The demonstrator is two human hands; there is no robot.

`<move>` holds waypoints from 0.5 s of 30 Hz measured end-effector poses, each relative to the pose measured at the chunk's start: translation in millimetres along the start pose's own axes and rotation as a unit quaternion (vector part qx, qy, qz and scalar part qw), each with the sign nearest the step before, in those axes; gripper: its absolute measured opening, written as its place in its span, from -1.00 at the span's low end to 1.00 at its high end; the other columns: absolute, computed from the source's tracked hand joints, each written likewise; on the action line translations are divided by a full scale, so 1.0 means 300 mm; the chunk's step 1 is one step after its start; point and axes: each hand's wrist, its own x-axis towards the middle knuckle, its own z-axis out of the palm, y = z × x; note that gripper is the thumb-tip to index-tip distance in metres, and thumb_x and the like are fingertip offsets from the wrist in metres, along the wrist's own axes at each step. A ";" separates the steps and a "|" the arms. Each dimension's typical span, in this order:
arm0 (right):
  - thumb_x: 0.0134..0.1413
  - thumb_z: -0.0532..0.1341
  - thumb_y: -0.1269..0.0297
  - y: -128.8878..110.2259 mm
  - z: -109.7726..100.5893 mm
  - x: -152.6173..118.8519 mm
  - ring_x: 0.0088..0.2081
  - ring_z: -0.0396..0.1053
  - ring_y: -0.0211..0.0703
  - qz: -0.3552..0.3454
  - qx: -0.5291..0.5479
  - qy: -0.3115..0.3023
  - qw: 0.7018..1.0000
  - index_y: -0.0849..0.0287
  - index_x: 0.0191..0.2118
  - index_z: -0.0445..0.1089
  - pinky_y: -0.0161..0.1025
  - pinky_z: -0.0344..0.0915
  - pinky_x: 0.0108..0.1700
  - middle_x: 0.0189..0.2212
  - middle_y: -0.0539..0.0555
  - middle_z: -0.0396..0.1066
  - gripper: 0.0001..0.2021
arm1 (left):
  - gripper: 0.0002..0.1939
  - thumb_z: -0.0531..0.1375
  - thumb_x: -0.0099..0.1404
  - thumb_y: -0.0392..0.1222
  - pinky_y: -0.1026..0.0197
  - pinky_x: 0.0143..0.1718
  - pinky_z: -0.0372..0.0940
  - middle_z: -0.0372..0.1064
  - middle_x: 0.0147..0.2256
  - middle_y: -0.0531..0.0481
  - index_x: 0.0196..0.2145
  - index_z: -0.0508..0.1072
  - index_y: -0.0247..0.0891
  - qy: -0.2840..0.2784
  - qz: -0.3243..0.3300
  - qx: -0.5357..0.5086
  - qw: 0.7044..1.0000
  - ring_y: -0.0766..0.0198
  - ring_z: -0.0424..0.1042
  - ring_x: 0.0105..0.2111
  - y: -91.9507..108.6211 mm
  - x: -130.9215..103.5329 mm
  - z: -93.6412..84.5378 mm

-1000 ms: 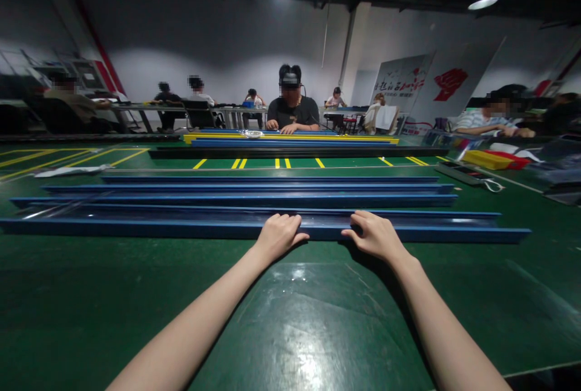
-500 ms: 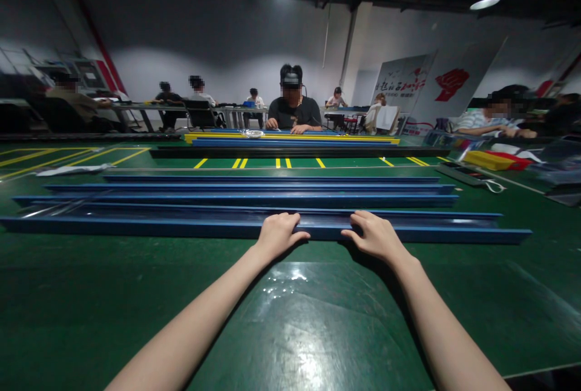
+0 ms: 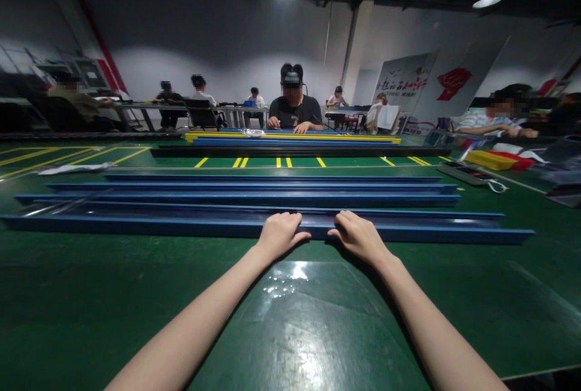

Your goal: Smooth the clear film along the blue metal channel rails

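Note:
A long blue channel (image 3: 181, 228) lies across the green table (image 3: 290, 324) in front of me. My left hand (image 3: 280, 233) is closed over its near wall, the fingers hooked inside and the thumb along the outer face. Close by on the right, my right hand (image 3: 358, 233) grips the same wall, its fingers curled over the edge and its thumb pointing left. The fingertips of both hands are hidden inside the channel. Just behind lies another blue channel (image 3: 385, 200), apart from my hands.
Farther back are a black strip (image 3: 299, 152) and a yellow strip (image 3: 376, 140), with yellow lines on the table between. A phone-like device (image 3: 467, 174) with a white cord lies at right, near a yellow tray (image 3: 490, 160). A person (image 3: 295, 112) sits opposite; others sit farther away.
My right hand has slid left along the near wall, closer to my left hand. The left hand keeps its place, and the channel shows hardly any shift.

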 end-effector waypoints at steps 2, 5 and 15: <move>0.14 0.00 0.15 0.005 -0.004 0.001 -0.38 0.24 -0.22 -0.003 0.003 0.004 1.000 0.16 -0.42 0.21 -0.33 0.04 -0.42 -0.41 0.06 0.31 -0.78 | -0.61 0.06 0.16 0.16 0.24 -0.42 0.15 0.38 -0.41 -0.05 -0.36 0.31 -0.27 -0.005 -0.001 -0.005 1.000 0.19 0.37 -0.39 -0.002 0.003 -0.001; 0.12 0.02 0.16 0.008 -0.011 0.002 -0.40 0.23 -0.23 -0.003 -0.006 0.006 1.000 0.17 -0.44 0.21 -0.33 0.01 -0.45 -0.42 0.06 0.31 -0.78 | -0.64 0.07 0.16 0.14 0.26 -0.42 0.15 0.39 -0.40 -0.03 -0.36 0.30 -0.26 -0.012 0.012 -0.019 1.000 0.20 0.37 -0.37 -0.010 0.008 -0.003; 0.10 0.02 0.23 0.039 -0.020 -0.011 -0.42 0.23 -0.25 0.003 -0.028 -0.006 1.000 0.18 -0.47 0.21 -0.33 -0.04 -0.46 -0.46 0.05 0.30 -0.80 | -0.64 0.09 0.16 0.11 0.27 -0.32 0.18 0.39 -0.32 0.00 -0.28 0.30 -0.26 -0.009 0.084 -0.072 0.994 0.24 0.37 -0.29 -0.023 0.013 -0.002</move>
